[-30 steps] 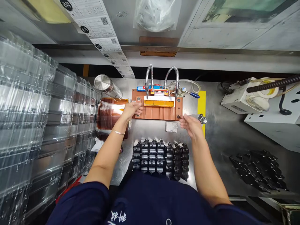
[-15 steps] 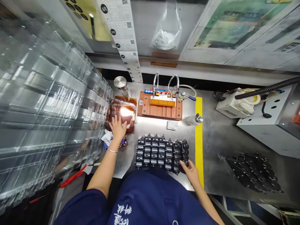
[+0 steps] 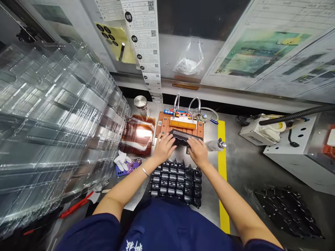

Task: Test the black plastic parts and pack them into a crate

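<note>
A long black plastic part (image 3: 186,134) spans the front of the brown fixture (image 3: 162,126), gripped near its ends by both hands. My left hand (image 3: 164,146) has its fingers closed on the left end; my right hand (image 3: 198,150) grips the right end. I cannot tell whether the part touches the fixture. Behind it, on the fixture, sits an orange strip with markings (image 3: 183,123). Rows of similar black parts (image 3: 172,181) lie on the metal bench below my wrists.
At the left are tall stacks of clear trays (image 3: 65,115), amber film sheets (image 3: 138,134), a lidded jar (image 3: 141,103) and a purple phone (image 3: 133,166). Right of the fixture stand a dispenser bottle (image 3: 217,144) and yellow tape (image 3: 222,181). More black parts (image 3: 290,211) lie far right.
My left hand has left the amber film and moved right to the fixture. My right hand has moved up from the rows of black parts, and one black part is now held between both hands.
</note>
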### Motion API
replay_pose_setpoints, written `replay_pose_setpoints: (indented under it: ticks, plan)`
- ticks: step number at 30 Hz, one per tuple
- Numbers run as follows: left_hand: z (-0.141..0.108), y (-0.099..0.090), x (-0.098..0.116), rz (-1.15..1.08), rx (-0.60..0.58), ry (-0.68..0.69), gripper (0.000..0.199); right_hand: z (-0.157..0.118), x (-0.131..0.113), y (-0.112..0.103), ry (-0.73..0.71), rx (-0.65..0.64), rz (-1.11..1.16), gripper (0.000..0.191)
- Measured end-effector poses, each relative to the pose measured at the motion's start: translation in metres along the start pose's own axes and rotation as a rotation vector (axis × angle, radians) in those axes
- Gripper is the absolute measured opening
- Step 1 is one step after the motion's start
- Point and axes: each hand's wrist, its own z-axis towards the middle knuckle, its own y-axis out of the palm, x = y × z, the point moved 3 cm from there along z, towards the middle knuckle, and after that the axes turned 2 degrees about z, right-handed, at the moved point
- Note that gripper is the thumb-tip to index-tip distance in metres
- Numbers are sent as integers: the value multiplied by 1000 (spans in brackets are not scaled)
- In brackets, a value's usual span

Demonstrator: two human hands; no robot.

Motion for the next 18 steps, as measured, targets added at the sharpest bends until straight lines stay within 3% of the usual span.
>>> replay_pose_setpoints:
  ticks: [3, 5, 8, 12, 15, 18]
  plan:
    - [26, 30, 2, 49, -113, 53, 26, 22, 8, 31, -42, -21, -21, 32]
    - [42, 46, -8, 97, -170, 52, 23, 27, 20, 37, -72, -47, 0, 31]
    - [62, 63, -25, 145, -207, 57, 24, 36, 52, 22, -30, -37, 33, 33]
    - [74, 78, -39, 125, -205, 54, 29, 56, 114, -13, 382, 13, -152, 44]
    - [75, 82, -41, 79, -205, 20, 29, 69, 149, -23, 563, -150, -277, 45]
    - [74, 81, -39, 40, -216, -26, 28, 84, 172, -29, 569, -298, -315, 41]
